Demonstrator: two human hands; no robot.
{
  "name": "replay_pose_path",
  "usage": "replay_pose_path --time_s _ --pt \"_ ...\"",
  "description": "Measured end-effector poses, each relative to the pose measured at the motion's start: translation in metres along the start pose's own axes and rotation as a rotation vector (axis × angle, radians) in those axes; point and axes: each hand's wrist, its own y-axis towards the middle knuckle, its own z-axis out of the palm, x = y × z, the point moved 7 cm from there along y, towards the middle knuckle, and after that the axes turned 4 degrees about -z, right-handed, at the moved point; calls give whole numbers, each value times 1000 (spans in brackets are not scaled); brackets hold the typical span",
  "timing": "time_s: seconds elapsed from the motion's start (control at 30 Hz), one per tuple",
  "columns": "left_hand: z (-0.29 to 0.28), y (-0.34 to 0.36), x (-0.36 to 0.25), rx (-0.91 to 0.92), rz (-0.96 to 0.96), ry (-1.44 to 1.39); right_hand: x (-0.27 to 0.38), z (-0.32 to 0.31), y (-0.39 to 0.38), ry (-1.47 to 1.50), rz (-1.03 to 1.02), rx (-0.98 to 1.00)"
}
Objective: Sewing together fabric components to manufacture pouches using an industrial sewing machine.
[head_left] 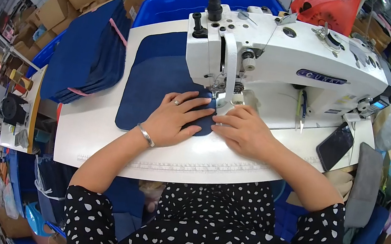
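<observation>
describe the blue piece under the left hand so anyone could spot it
Find the white sewing machine on the white table. At its needle end, the blue piece lies flat under the left hand. The blue stack farther left has pink strips; this piece shows none.

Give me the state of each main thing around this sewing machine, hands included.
Left hand: spread flat on the fabric
Right hand: fingers bent, at the fabric's right edge
Blue fabric: lying flat
Sewing machine: display lit; running or stopped, cannot tell
Phone: screen dark
Blue stack: piled up
</observation>
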Motion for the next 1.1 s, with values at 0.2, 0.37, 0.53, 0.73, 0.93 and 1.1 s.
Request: replay_pose_path --time_s 0.2,0.37,0.53,0.73,0.93,1.1 --pt "-2 2 2 20 -17 -2 -4 0 1 23 -14 -22" --pt "-3 5 13 -14 -2 -33 -12 -1 9 6 -9 -16" --pt "-7 12 22 -22 -18 -145 -19 3 9 -33 34 -65" --pt "-7 19 38 -91 -38 -154 -22 3 15 -109 110 -113" --pt "-7 36 47 -20 -118 -154 -28 1 10 -115 203 -77" --pt "-1 33 56 -45 -167 -166 -26 1 15 -53 200 -81"
